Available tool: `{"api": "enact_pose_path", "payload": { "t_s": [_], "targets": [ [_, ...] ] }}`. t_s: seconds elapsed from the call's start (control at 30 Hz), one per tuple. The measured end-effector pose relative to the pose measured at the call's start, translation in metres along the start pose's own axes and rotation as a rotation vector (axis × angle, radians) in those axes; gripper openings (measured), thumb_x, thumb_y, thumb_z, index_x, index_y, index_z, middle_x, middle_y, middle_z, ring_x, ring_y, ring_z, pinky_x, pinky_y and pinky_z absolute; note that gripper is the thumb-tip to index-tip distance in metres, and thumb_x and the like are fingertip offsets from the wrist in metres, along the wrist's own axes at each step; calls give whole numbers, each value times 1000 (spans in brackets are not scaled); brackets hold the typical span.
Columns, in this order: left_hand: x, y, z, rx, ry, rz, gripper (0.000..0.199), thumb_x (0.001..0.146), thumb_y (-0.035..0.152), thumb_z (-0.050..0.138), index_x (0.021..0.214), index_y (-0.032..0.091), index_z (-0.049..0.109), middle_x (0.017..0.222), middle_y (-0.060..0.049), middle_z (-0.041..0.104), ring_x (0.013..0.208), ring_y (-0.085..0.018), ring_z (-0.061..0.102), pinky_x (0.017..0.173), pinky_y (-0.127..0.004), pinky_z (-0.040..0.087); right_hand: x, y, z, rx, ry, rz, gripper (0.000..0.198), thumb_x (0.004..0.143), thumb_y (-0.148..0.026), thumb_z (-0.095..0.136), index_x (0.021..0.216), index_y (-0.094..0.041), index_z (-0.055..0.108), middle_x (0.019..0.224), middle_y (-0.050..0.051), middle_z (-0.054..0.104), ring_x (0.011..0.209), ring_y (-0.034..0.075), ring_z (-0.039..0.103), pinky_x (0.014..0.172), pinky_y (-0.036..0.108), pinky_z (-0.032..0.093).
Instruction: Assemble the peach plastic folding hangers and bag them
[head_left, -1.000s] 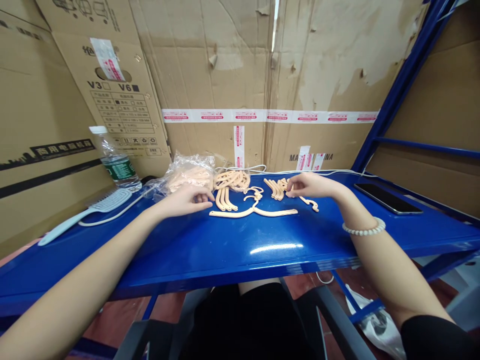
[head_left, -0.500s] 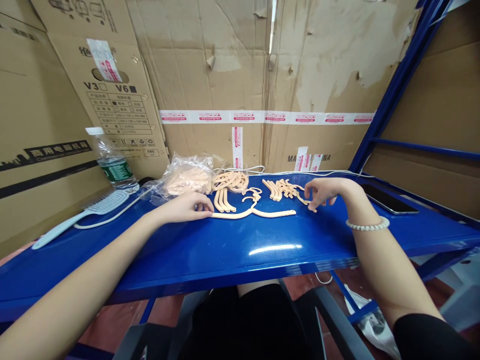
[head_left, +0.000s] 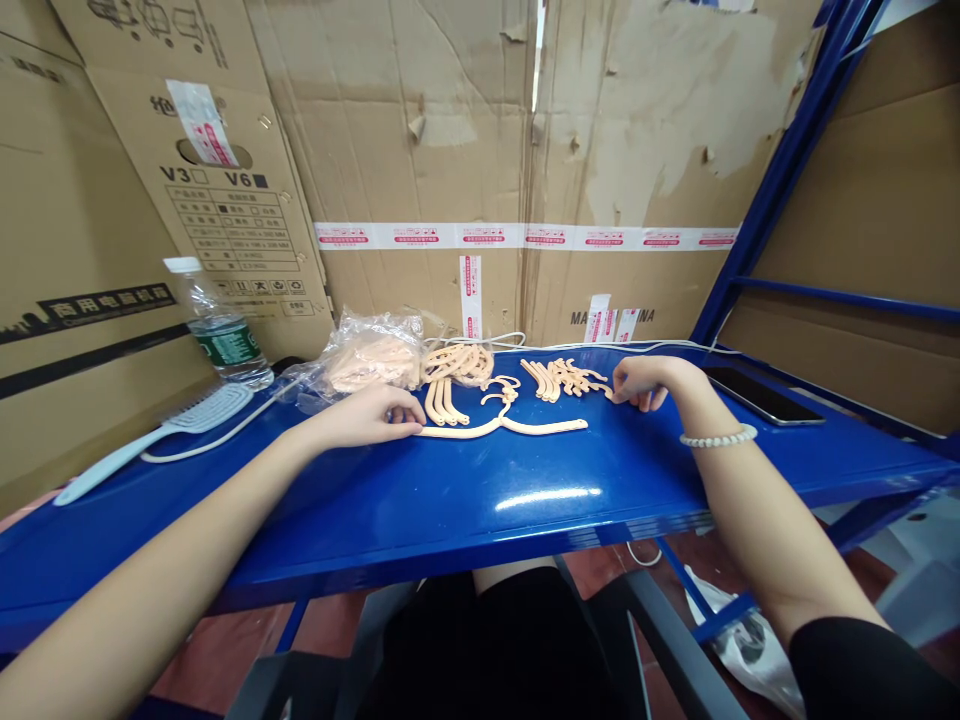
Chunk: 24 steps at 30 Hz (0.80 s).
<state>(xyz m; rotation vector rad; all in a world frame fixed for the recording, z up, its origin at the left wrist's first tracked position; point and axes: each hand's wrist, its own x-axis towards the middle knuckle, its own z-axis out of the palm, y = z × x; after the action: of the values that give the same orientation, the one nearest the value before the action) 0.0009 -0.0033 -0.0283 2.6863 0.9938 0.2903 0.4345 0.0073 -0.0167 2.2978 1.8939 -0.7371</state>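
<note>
A beige plastic hanger [head_left: 541,428] with two curved arms lies flat on the blue table, its middle joined below small hook pieces [head_left: 500,388]. My left hand [head_left: 379,412] has its fingers closed on the left end of the hanger. My right hand [head_left: 643,382] is pinched on a small beige hook piece [head_left: 604,391], at the right edge of a pile of similar hooks [head_left: 576,377]. Several loose hanger arms [head_left: 447,402] lie between my left hand and the hook pieces. More loose arms [head_left: 538,378] rest left of the hook pile.
Behind my left hand sit a clear plastic bag [head_left: 375,350] of beige parts and another heap of parts [head_left: 459,362]. A hairbrush [head_left: 157,435], a water bottle [head_left: 225,335] and a white cable [head_left: 202,447] are at left. A phone [head_left: 765,397] lies right; cardboard [head_left: 420,150] stands behind.
My right hand has drawn back slightly toward the hook pile, and the piece in its fingers has shifted up and left. My left hand stays on the hanger's end.
</note>
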Motion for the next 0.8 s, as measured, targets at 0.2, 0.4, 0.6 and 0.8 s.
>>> {"api": "enact_pose_path", "payload": {
  "t_s": [0.2, 0.4, 0.6, 0.8],
  "targets": [
    [0, -1, 0, -6, 60, -13, 27, 84, 36, 56, 93, 16, 73, 80, -4, 71, 67, -14, 61, 61, -22, 45, 3, -2, 0, -61, 134, -26, 21, 77, -31, 70, 70, -15, 59, 65, 7, 66, 57, 19, 66, 52, 30, 53],
    [2, -9, 4, 137, 231, 59, 21, 87, 27, 53, 92, 17, 70, 80, -4, 70, 68, -14, 61, 65, -23, 44, -7, -20, 1, -171, 466, -239, 15, 85, -31, 57, 88, -17, 63, 90, 11, 70, 83, 25, 67, 66, 30, 46],
    [5, -12, 12, 194, 230, 163, 20, 90, 21, 50, 96, 18, 68, 87, -5, 69, 73, -16, 61, 69, -25, 44, -3, -49, 22, -222, 508, -471, 18, 84, -33, 55, 82, -18, 64, 84, 7, 71, 77, 20, 64, 62, 25, 40],
    [5, -13, 14, 227, 228, 201, 21, 91, 18, 48, 101, 17, 66, 95, -7, 67, 83, -18, 62, 76, -27, 45, -7, -62, 34, -202, 487, -544, 17, 84, -32, 55, 82, -19, 65, 83, 5, 72, 74, 17, 63, 61, 23, 38]
  ]
}}
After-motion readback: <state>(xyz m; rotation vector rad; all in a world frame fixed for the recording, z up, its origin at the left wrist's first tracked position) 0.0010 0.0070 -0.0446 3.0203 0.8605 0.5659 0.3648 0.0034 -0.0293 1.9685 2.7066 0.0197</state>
